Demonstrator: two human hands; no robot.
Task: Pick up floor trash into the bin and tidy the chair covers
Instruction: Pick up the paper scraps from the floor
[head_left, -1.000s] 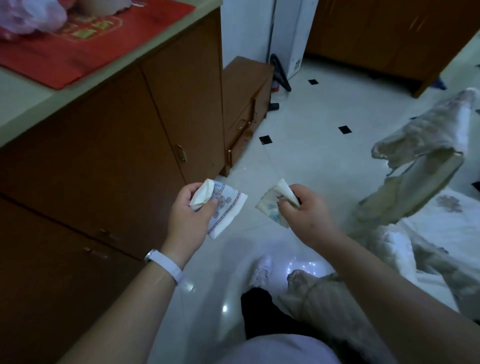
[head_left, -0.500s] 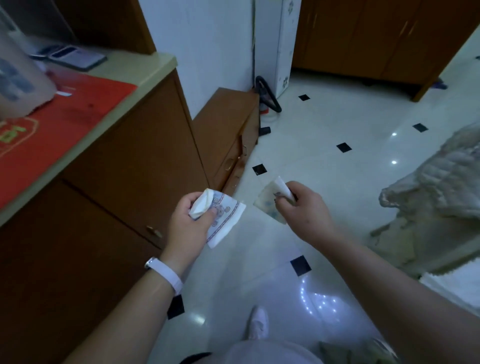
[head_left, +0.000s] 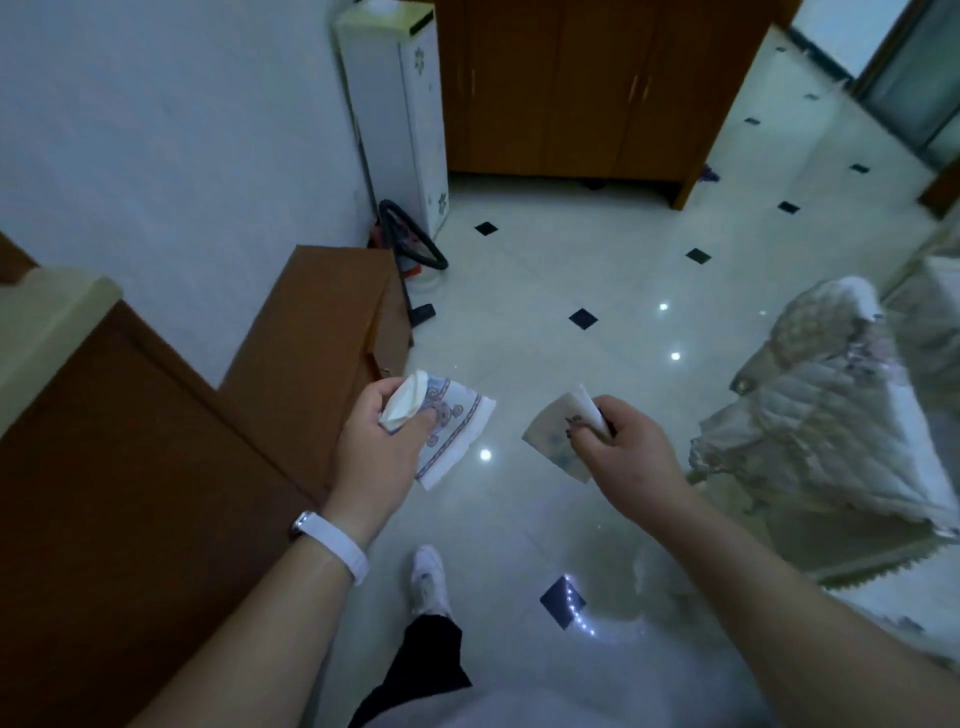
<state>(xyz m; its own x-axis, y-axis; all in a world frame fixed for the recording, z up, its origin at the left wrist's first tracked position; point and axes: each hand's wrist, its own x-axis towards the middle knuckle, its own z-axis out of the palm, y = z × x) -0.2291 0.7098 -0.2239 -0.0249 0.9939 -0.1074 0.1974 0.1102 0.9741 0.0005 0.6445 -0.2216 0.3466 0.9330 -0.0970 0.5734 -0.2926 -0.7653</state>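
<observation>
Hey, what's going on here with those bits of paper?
A person stands on the tiled floor holding paper trash in both hands. The left hand grips a patterned paper piece, and the right hand pinches a smaller paper scrap. No bin is in view. A rumpled quilted chair cover sits at the right, untouched.

Low wooden cabinet (head_left: 311, 332) against wall (head_left: 182, 130); white appliance (head_left: 400, 114), maybe water dispenser; black hose (head_left: 387, 218) beside.

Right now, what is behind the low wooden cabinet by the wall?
A black hose loop and a tall white appliance stand there. A red object shows beside the hose, but the cabinet covers most of it.
</observation>
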